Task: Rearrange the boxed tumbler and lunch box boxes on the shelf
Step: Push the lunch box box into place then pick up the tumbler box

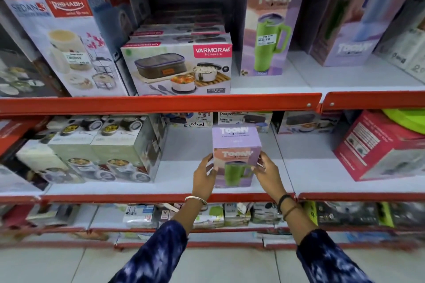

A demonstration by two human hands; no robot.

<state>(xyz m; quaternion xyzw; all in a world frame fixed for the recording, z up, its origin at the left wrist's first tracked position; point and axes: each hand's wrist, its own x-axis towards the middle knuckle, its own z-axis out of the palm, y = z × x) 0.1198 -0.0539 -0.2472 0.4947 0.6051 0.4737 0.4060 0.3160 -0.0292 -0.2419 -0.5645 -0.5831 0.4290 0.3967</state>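
A lilac tumbler box (236, 147) with a green mug printed on it stands upright on the middle shelf (322, 174). My left hand (205, 173) grips its left side and my right hand (266, 171) grips its right side. On the upper shelf (299, 80) stand a second, taller tumbler box (268, 30), a third tumbler box (358, 18) at the right, a white Varmora lunch box box (177, 68) topping a row of the same kind, and a tall Rishabh lunch box box (64, 41) leaning at the left.
Several lunch box boxes (92, 149) fill the left of the middle shelf; a red carton (377, 147) sits at its right, Pexpo boxes (243, 119) at the back. Red shelf lips (161, 102) front each level. A lower shelf (207, 216) holds small packs. Tiled floor lies below.
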